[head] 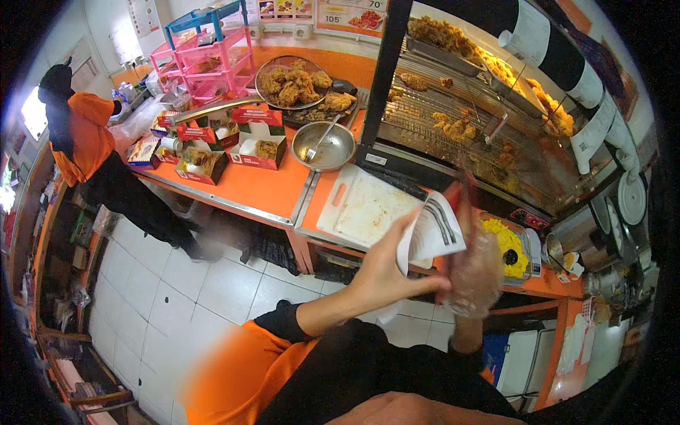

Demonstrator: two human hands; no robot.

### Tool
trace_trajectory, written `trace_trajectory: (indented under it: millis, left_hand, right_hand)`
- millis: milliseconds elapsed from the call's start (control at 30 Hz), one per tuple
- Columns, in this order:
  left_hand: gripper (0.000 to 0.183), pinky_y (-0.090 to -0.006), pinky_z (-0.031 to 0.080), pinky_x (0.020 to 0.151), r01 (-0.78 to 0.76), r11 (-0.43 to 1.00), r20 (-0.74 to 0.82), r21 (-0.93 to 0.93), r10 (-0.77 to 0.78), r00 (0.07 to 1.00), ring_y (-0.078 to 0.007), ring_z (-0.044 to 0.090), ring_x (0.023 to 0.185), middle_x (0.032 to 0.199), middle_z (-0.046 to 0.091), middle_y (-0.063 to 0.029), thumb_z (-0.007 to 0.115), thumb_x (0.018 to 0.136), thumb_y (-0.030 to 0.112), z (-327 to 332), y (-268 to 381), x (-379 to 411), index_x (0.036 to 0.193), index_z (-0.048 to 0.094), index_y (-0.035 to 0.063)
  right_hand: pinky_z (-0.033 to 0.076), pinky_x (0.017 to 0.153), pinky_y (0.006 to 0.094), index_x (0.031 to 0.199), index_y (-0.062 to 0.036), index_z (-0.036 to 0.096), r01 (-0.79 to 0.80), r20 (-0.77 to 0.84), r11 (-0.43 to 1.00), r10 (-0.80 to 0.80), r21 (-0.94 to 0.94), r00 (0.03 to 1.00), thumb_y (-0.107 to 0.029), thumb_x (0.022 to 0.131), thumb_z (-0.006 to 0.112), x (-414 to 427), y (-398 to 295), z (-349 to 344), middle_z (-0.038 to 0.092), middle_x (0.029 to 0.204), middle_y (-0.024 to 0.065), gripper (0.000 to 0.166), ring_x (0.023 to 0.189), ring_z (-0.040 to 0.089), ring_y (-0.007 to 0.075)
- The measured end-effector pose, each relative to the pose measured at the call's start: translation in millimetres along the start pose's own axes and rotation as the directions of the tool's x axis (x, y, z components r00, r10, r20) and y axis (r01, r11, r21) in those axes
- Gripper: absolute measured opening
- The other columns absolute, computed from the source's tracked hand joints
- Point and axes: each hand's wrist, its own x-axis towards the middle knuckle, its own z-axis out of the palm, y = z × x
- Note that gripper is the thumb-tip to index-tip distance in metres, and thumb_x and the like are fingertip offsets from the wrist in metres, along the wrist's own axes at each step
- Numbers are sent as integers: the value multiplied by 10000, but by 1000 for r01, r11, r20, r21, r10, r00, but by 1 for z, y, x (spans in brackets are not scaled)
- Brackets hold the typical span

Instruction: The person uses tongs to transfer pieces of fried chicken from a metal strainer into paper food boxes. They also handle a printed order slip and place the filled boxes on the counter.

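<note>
My left hand (385, 265) is bare and grips a curled paper slip (435, 226) bearing print, above the front edge of the orange counter. Close beside it on the right is my right hand (474, 271), blurred, in a clear plastic glove. A blurred red thing (463, 212) stands up at the fingers of my right hand; what it is and how it is gripped cannot be told. Behind my hands lies a white cutting board (374, 210) with crumbs on it. A steel bowl (324, 146) with a fork (321, 141) in it sits to the left.
Open food boxes (258, 149) stand at the left, below a strainer of fried chicken (292, 82). A heated display cabinet (451, 106) rises behind the board. At the right is a tray of yellow food (507, 247). Another person (87, 133) stands at far left.
</note>
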Motion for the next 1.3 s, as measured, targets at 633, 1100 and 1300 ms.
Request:
trace_trajectory:
  millis: [633, 1100, 1300]
  left_hand:
    - [478, -424, 509, 588, -29, 616, 91, 788, -70, 993, -338, 647, 686, 757, 652, -129, 684, 623, 60, -309, -77, -39, 1090, 585, 92]
    - [835, -393, 390, 1016, 511, 735, -744, 445, -13, 668, -375, 426, 1275, 1376, 426, -248, 863, 604, 234, -330, -174, 16, 1295, 443, 28]
    - [516, -389, 494, 807, 720, 612, -515, 327, -524, 679, -291, 649, 836, 899, 676, -162, 712, 804, 347, -332, -230, -8, 1150, 591, -16]
  right_hand:
    - [502, 842, 441, 1171, -69, 582, 474, 448, 865, -494, 165, 745, -103, 763, 632, 175, -244, 183, 648, 1067, 186, 413, 979, 630, 345]
    - [494, 789, 468, 1026, 20, 613, -40, 607, 904, -253, 426, 753, -310, 951, 439, 184, -222, 283, 624, 981, 255, 381, 945, 623, 329]
    - [455, 896, 487, 1116, 29, 587, -157, 727, 887, -242, 434, 642, -458, 948, 427, 202, -208, 296, 607, 1078, 283, 539, 1026, 581, 425]
